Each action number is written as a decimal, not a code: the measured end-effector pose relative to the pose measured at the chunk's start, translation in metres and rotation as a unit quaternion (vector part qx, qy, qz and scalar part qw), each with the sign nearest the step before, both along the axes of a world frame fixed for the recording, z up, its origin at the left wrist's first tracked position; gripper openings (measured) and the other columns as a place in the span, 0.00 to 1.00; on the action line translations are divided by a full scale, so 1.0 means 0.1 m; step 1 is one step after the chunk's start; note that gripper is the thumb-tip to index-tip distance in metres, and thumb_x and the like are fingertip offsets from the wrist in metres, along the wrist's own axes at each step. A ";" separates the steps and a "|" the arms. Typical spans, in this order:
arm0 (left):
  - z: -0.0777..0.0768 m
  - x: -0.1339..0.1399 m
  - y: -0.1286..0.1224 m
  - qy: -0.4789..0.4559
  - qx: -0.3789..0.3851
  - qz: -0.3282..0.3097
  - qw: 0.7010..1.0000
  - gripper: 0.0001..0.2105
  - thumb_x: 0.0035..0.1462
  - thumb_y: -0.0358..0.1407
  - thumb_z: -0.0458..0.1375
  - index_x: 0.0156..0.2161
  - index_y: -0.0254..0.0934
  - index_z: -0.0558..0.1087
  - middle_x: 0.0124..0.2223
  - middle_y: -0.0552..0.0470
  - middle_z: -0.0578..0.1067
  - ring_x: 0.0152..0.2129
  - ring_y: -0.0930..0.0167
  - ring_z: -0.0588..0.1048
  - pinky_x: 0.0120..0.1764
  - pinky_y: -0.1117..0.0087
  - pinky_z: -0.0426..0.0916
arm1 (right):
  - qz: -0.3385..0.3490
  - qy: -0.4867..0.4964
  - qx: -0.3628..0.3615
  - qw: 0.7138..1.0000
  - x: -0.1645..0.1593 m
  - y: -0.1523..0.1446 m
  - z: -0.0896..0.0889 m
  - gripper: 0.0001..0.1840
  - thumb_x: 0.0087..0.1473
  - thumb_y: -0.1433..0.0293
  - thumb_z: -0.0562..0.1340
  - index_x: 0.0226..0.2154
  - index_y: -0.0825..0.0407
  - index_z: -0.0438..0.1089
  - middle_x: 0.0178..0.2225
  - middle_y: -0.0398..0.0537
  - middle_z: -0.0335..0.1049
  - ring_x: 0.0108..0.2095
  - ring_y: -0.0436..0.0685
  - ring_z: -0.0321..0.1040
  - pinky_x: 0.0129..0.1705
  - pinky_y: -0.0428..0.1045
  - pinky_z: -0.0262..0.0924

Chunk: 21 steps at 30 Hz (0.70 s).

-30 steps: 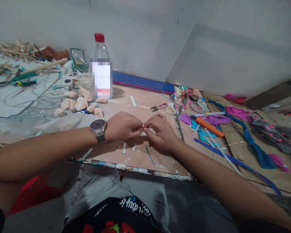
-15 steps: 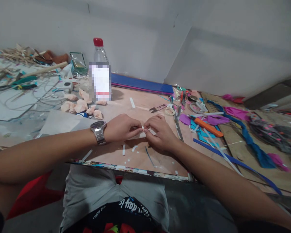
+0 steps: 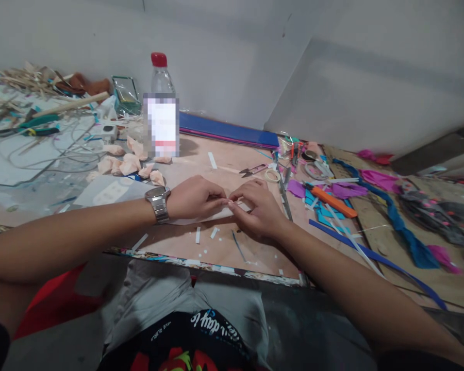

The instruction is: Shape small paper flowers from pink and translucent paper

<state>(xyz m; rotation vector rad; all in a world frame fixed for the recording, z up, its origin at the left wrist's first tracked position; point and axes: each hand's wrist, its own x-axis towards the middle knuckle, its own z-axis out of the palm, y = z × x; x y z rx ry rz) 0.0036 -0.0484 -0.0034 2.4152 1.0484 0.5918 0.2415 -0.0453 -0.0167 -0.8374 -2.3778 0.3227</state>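
Note:
Over the middle of the work board, my left hand [image 3: 195, 198], with a steel watch [image 3: 158, 203] at its wrist, is closed in a pinch. Facing it, my right hand [image 3: 260, 210] also pinches, and the fingertips of both meet. What lies between them is tiny and pale, too small to name. A whitish sheet [image 3: 100, 191] stretches from the left toward the space under my hands. Short white strips [image 3: 198, 235] and a thin dark blue strip [image 3: 238, 246] lie in front of them. Beyond my right hand are thread snips [image 3: 252, 170] and a tape roll [image 3: 272, 176].
Peach-coloured folded pieces [image 3: 129, 164] lie at left, before a red-capped bottle [image 3: 159, 61] and a blurred-out upright screen [image 3: 164, 126]. Green-handled pliers [image 3: 38, 123] sit farther left. An orange cutter [image 3: 334, 201], blue ribbon [image 3: 394, 226] and purple scraps crowd the right. Blue sheets [image 3: 228, 130] line the wall.
The camera view has tilted slightly. Both hands stay fingertip to fingertip in nearly the same place, and the pale bit between them shows less clearly now.

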 end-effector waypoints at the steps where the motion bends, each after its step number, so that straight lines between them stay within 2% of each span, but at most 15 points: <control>1: 0.00 0.00 0.00 0.001 -0.001 0.001 1.000 0.16 0.70 0.42 0.55 0.39 0.36 0.84 0.31 0.50 0.83 0.25 0.74 0.73 0.32 0.71 0.58 | 0.000 0.001 0.001 1.000 0.00 0.00 0.00 0.05 0.65 0.66 0.64 0.36 0.48 0.74 0.34 0.45 0.78 0.38 0.58 0.73 0.53 0.59 0.53; 12: 0.05 -0.01 0.01 -0.012 -0.043 -0.016 0.999 0.15 0.68 0.40 0.55 0.37 0.34 0.81 0.29 0.52 0.80 0.24 0.74 0.71 0.32 0.72 0.58 | 0.000 -0.007 0.029 1.000 0.00 0.03 -0.01 0.05 0.65 0.66 0.65 0.37 0.48 0.77 0.34 0.44 0.82 0.37 0.58 0.76 0.52 0.60 0.54; 21: 0.06 -0.01 0.04 0.009 -0.047 -0.006 0.999 0.14 0.66 0.37 0.54 0.41 0.35 0.83 0.31 0.50 0.81 0.24 0.73 0.71 0.32 0.70 0.59 | 0.009 0.016 0.079 0.997 0.01 0.04 0.01 0.07 0.62 0.71 0.63 0.36 0.46 0.78 0.33 0.43 0.84 0.35 0.57 0.79 0.53 0.60 0.57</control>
